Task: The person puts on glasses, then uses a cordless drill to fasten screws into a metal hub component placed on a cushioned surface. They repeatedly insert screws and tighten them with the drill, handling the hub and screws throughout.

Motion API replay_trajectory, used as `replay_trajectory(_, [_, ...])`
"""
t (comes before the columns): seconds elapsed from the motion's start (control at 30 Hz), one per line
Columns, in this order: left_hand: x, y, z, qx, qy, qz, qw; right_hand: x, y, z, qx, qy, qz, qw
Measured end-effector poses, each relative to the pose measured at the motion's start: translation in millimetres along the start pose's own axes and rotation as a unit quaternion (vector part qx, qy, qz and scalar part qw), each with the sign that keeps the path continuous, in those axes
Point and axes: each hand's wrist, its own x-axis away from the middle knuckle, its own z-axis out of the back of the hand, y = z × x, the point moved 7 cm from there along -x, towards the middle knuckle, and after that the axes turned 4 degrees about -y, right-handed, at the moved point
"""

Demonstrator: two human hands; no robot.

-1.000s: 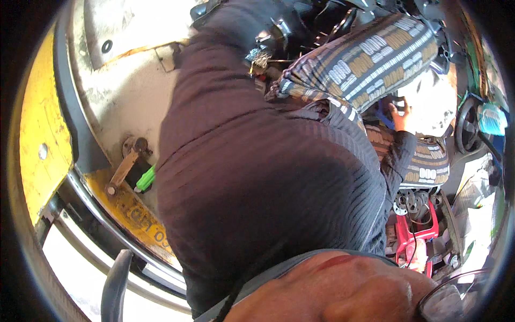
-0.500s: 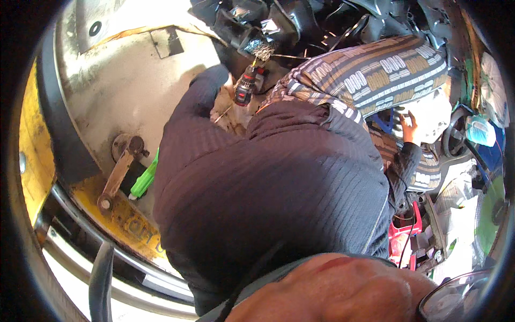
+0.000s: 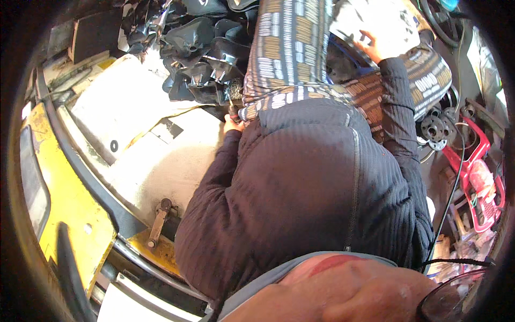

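Note:
My left hand (image 3: 234,125) is at the near side of my patterned trouser leg, closed around a red-and-black power drill (image 3: 233,111). A bristly wire brush (image 3: 234,88) stands at the drill's tip. Much of the drill and the hand is hidden by my clothes. On the right, my right hand (image 3: 376,49) grips the near edge of a bright white part (image 3: 378,21), its fingers bent over the rim. A blue edge shows under that part, beside a dark piece between my legs. The white part's exact kind is washed out by glare.
Black moulded plastic pieces (image 3: 201,45) are heaped ahead. At left lie a pale floor panel (image 3: 177,150), a rusty lever (image 3: 159,224) and a yellow metal frame (image 3: 70,198). A red plastic part (image 3: 477,172), a metal hub (image 3: 435,127) and a cable lie at right.
The view has turned, so the scene sits differently in the picture. The left hand is now round the drill, whose body is more hidden. The right hand stays at the white part.

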Motion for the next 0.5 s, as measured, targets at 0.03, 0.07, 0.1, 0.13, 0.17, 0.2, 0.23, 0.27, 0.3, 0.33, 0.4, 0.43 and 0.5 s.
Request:
replay_trajectory(0.03, [-0.3, 7.7, 17.1, -0.011, -0.041, 0.016, 0.999, 1.8, -9.8, 5.0, -0.031, -0.003, 0.012, 0.999])
replay_trajectory(0.07, [3.1, 28.5, 47.4, -0.049, -0.015, -0.017, 0.999, 2.3, -20.3, 9.5, -0.061, -0.005, 0.027, 0.998])
replay_trajectory(0.1, [9.7, 50.1, 77.8, -0.098, -0.027, -0.02, 0.995, 4.8, -32.0, 17.5, -0.078, 0.021, 0.059, 0.995])
replay_trajectory(0.13, [20.5, 78.0, 110.6, -0.064, -0.056, -0.042, 0.996, 7.4, -43.7, 25.8, -0.097, 0.047, 0.091, 0.99])
replay_trajectory(0.17, [32.8, 106.9, 140.5, -0.035, -0.102, -0.028, 0.994, 10.2, -50.5, 32.5, -0.113, 0.061, 0.094, 0.987])
replay_trajectory(0.2, [51.2, 145.4, 172.9, -0.12, -0.092, -0.071, 0.986, 12.6, -56.0, 39.4, -0.08, 0.06, 0.081, 0.992])
replay_trajectory(0.23, [72.3, 182.7, 204.0, -0.199, -0.072, -0.105, 0.972, 17.2, -67.0, 49.1, -0.092, 0.07, 0.115, 0.987])
replay_trajectory(0.27, [93.3, 222.2, 223.1, -0.247, -0.068, -0.144, 0.956, 20.9, -75.2, 59.1, -0.09, 0.067, 0.121, 0.986])
replay_trajectory(0.3, [115.4, 264.1, 237.9, -0.285, -0.046, -0.205, 0.935, 22.4, -83.8, 71.7, -0.087, 0.064, 0.126, 0.986])
replay_trajectory(0.33, [132.4, 297.6, 240.5, -0.339, -0.058, -0.216, 0.914, 66.6, -96.3, 111.2, 0.158, 0.329, 0.167, 0.916])
replay_trajectory(0.4, [150.7, 361.9, 224.7, -0.448, -0.111, -0.238, 0.854, 77.8, -116.2, 139.8, 0.106, 0.361, 0.203, 0.904])
replay_trajectory(0.43, [156.0, 390.7, 209.9, -0.49, -0.119, -0.256, 0.825, 87.0, -125.2, 149.0, 0.08, 0.374, 0.221, 0.897])
replay_trajectory(0.5, [160.4, 438.0, 175.5, -0.527, -0.145, -0.301, 0.781, 100.6, -138.0, 162.7, 0.058, 0.388, 0.237, 0.889])
